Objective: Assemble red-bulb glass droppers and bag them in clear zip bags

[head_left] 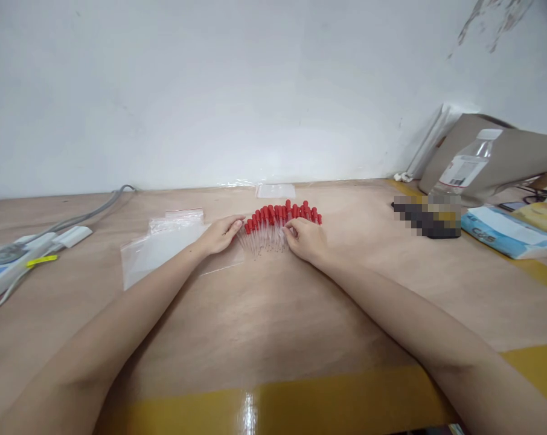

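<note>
both hands, left (220, 234) and right (306, 240), rest open-fingered flanking red-capped droppers (280, 225); bottle label (459, 172) unreadable; table (264, 314) bare toward the near edge.

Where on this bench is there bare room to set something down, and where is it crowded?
Bare wood lies between the two forearms, from the droppers down to the yellow tape, and right of the right hand up to the pixelated thing. Crowded: the right end with bottle and packet; bags by the left hand; power strip far left.
</note>
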The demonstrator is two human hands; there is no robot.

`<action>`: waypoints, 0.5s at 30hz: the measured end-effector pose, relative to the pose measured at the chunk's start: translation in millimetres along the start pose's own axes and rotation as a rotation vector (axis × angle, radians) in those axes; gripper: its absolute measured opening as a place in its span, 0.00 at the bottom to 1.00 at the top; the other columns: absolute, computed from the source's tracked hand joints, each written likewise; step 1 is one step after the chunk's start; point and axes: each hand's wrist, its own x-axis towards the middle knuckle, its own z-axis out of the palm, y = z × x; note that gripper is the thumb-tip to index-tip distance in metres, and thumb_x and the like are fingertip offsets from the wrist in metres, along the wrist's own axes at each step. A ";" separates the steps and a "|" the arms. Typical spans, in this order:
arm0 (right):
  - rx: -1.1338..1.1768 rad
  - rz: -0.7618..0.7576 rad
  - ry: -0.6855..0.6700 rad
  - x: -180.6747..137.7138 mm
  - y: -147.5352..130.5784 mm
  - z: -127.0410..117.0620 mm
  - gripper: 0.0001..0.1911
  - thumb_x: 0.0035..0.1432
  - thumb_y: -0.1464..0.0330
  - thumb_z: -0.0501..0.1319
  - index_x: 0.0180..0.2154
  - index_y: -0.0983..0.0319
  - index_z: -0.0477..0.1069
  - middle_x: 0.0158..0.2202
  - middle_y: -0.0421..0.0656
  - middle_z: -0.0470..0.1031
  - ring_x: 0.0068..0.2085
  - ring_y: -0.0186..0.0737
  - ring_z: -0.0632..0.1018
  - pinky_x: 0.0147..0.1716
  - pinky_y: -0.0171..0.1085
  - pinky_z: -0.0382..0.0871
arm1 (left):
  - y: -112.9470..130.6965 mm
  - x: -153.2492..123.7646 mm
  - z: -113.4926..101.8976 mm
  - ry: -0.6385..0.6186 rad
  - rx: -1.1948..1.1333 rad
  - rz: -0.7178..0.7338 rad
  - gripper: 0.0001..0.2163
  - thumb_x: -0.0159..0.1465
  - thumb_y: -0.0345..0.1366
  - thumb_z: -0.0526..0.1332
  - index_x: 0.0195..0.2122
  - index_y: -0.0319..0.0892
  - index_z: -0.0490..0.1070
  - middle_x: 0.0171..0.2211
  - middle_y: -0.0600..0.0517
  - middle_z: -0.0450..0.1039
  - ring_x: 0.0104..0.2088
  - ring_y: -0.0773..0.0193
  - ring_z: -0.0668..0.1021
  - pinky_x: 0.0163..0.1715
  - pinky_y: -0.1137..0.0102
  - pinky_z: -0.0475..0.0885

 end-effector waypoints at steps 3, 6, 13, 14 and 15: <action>0.052 -0.071 -0.088 -2.2 -22.2 -0.7 0.10 0.57 0.65 0.52 0.33 0.60 0.71 0.34 0.41 0.74 0.32 0.35 0.73 0.29 0.34 0.60 | -1.4 -8.6 -3.9 0.132 0.008 -0.014 0.24 0.64 0.48 0.42 0.51 0.38 0.63 0.50 0.45 0.67 0.49 0.57 0.69 0.49 0.64 0.63; 0.070 -0.091 -0.180 2.1 -46.1 5.6 0.08 0.56 0.65 0.54 0.34 0.58 0.71 0.35 0.40 0.74 0.35 0.37 0.73 0.31 0.34 0.62 | -6.0 -16.2 -13.3 0.217 0.076 -0.080 0.20 0.62 0.47 0.47 0.44 0.39 0.68 0.42 0.46 0.71 0.42 0.59 0.72 0.43 0.65 0.66; -0.039 0.069 -0.342 23.9 -82.0 30.0 0.12 0.52 0.63 0.55 0.35 0.61 0.72 0.36 0.46 0.75 0.39 0.45 0.74 0.33 0.38 0.65 | -11.2 -36.9 -19.7 0.143 0.087 -0.031 0.16 0.56 0.48 0.57 0.39 0.42 0.71 0.38 0.49 0.68 0.39 0.61 0.71 0.36 0.69 0.68; -0.056 0.099 -0.361 26.0 -84.9 31.0 0.12 0.51 0.63 0.56 0.35 0.61 0.72 0.36 0.47 0.75 0.39 0.45 0.75 0.32 0.38 0.66 | -12.1 -38.1 -17.9 0.137 0.081 -0.025 0.16 0.55 0.48 0.58 0.39 0.42 0.71 0.38 0.49 0.68 0.39 0.61 0.71 0.36 0.69 0.69; -0.070 0.125 -0.375 27.9 -87.4 31.3 0.12 0.51 0.64 0.56 0.35 0.62 0.72 0.35 0.48 0.75 0.38 0.46 0.75 0.32 0.38 0.66 | -13.1 -38.6 -16.1 0.132 0.077 -0.025 0.17 0.55 0.48 0.58 0.39 0.43 0.71 0.38 0.49 0.67 0.39 0.61 0.71 0.36 0.69 0.69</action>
